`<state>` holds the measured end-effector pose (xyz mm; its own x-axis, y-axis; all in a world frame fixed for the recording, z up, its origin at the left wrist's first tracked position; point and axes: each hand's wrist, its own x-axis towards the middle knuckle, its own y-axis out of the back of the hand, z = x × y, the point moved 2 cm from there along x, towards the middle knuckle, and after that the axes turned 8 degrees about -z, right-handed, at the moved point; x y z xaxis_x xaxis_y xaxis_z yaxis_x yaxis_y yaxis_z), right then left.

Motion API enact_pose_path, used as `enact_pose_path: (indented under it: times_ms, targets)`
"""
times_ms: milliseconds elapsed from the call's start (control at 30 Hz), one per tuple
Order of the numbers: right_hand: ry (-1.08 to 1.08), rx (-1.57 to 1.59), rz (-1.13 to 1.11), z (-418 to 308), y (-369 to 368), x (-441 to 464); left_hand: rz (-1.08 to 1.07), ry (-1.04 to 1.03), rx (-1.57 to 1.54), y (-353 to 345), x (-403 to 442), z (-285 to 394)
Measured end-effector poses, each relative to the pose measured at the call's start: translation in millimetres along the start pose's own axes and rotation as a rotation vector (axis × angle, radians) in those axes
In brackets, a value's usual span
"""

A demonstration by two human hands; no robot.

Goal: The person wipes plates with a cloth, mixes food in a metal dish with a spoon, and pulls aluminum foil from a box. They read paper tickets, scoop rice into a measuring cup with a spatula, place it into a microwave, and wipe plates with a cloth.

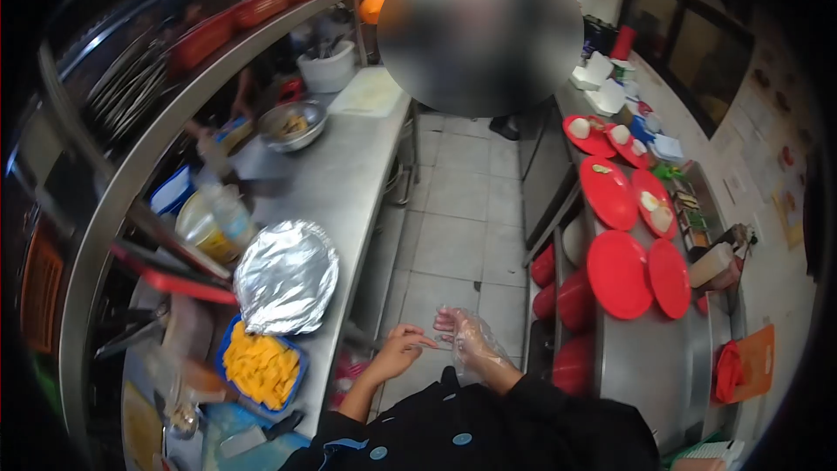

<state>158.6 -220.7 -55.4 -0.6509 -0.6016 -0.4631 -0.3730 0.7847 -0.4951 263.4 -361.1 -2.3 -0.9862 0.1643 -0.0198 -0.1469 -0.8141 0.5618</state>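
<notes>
**Ease the glove, don't tug**

The clear plastic glove (492, 337) sits loosely about the right hand (469, 337), whose fingers curl slightly. The fingers of the left hand (401, 352) reach toward it; pinching or not, I can't tell. I'd draw the film on gently, clear of the foil-covered bowl (288, 277) farther left.

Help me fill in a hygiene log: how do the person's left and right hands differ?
The left hand looks bare; the right hand wears a clear plastic glove. The left hand's fingers point across toward the right hand, while the right hand's point forward and leftward. Both are in front of the dark jacket, above the tiled floor.
</notes>
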Motion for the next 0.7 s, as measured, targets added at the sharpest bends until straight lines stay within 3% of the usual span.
enact_pose_path:
  times_ms: [67, 167, 200, 233, 267, 333, 367, 533, 600, 667, 700]
  targets:
    - [0.062, -0.066, 0.006, -22.9, 45.8, 8.6, 0.094, 0.264, -0.289, -20.9, 42.3, -56.9]
    - [0.154, 0.001, -0.055, -54.9, 93.0, 10.5, 0.197, 0.355, 0.183, -77.8, 38.7, -196.0]
    - [0.164, -0.015, -0.026, -60.7, 103.6, 12.3, -0.037, 0.55, 0.257, -101.5, 20.2, -260.3]
    - [0.178, -0.028, 0.003, -65.2, 112.5, 16.2, -0.471, 0.297, 0.635, -109.4, -4.5, -285.4]
    - [0.198, -0.03, 0.017, -70.3, 119.7, 23.4, -0.617, 0.5, 0.52, -108.2, -20.8, -289.6]
    - [0.122, -0.054, 0.051, -68.6, 134.2, 39.0, -0.549, 0.938, 0.2, -93.3, -29.6, -277.4]
    - [0.136, -0.047, 0.066, -72.3, 140.9, 46.9, -0.522, 1.014, 0.143, -86.0, -23.2, -273.2]
    - [0.165, -0.004, -0.178, -110.6, 151.5, 105.8, -0.479, 1.06, 0.102, -55.4, 54.8, -288.5]
    - [0.184, -0.023, -0.18, -139.8, 150.5, 138.3, -0.469, 1.004, 0.125, -38.2, 108.5, -300.6]
    - [0.36, 0.106, -0.193, -170.8, 152.2, 177.3, -0.465, 0.933, 0.161, -14.9, 176.8, -309.7]
    - [0.217, -0.026, -0.063, -188.3, 155.9, 199.6, -0.462, 0.889, 0.187, -1.5, 216.6, -311.7]
